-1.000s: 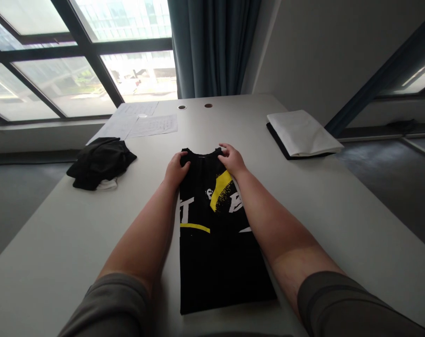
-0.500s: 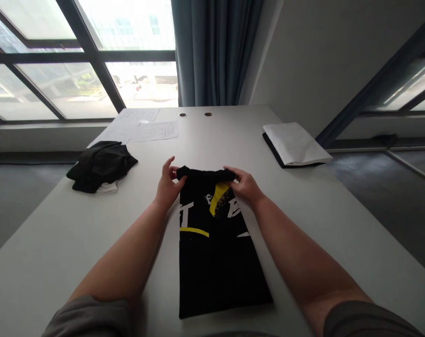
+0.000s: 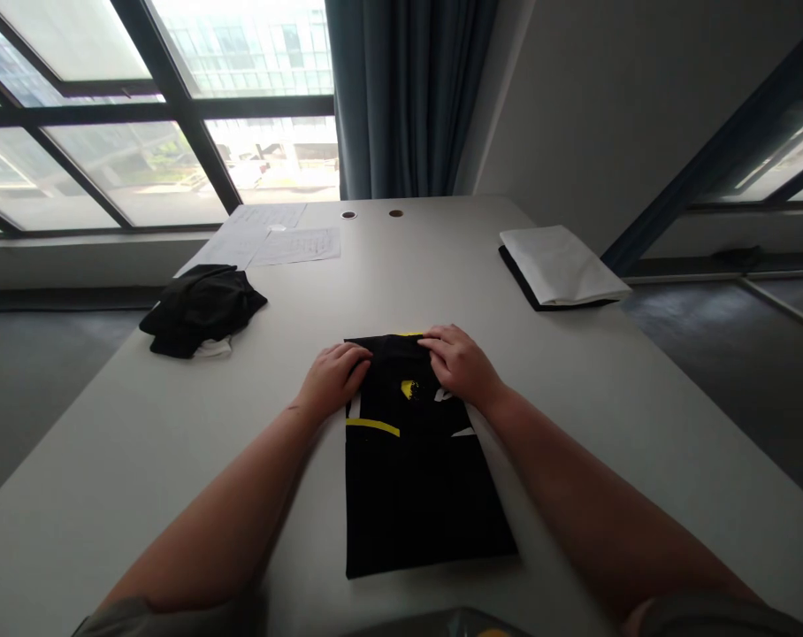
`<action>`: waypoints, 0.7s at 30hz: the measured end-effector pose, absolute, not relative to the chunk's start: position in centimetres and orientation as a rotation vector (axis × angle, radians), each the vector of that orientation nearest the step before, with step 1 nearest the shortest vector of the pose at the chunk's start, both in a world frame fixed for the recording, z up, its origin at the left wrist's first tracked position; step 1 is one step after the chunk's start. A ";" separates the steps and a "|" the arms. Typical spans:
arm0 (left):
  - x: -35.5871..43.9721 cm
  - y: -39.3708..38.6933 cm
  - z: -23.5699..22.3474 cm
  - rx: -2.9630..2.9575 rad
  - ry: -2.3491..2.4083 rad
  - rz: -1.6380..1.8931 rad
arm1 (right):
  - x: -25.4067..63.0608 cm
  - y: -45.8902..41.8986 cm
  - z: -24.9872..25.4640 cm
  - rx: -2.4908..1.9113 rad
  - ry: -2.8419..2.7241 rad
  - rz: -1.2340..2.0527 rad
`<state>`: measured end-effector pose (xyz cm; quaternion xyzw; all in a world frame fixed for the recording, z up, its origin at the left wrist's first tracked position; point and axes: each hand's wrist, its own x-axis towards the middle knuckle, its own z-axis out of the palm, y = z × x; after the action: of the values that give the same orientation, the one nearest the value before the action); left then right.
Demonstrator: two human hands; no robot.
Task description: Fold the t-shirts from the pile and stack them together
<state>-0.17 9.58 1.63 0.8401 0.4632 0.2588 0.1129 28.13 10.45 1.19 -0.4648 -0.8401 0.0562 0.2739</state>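
A black T-shirt with yellow and white print lies folded into a long strip on the table in front of me. My left hand is at the far left corner of the strip, fingers bent over the cloth and closed on it. At the far right corner, my right hand grips the fabric with its fingers over the top. Between the two hands the far end is turned over toward me, covering part of the print. The undersides of both hands are hidden.
On the white table, a crumpled black garment with a white bit under it lies left. Printed papers are at the back left. A folded white cloth rests on a black one at right. Behind hangs a blue curtain.
The shirt's far end, held up by both hands half a second ago, is now turned over toward me onto the strip. Less of the print shows, and the fingers lie over the fold.
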 end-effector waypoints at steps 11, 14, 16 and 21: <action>2.1 11.9 -2.3 2.514 1.495 0.416 | 26.9 12.3 -2.6 -1.681 -2.414 0.295; 1.6 12.2 -2.4 2.499 1.484 0.419 | 27.2 12.8 -2.8 -1.738 -2.370 0.286; 1.5 12.3 -2.3 2.508 1.450 0.407 | 27.2 13.0 -2.8 -1.753 -2.359 0.269; 0.5 11.7 -2.1 2.493 1.376 0.433 | 27.9 12.3 -2.7 -1.753 -2.327 0.243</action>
<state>0.50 11.66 -2.07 0.8581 0.4737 0.1490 0.1304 27.94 12.33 -2.67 -0.5959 -0.7913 0.0825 0.1088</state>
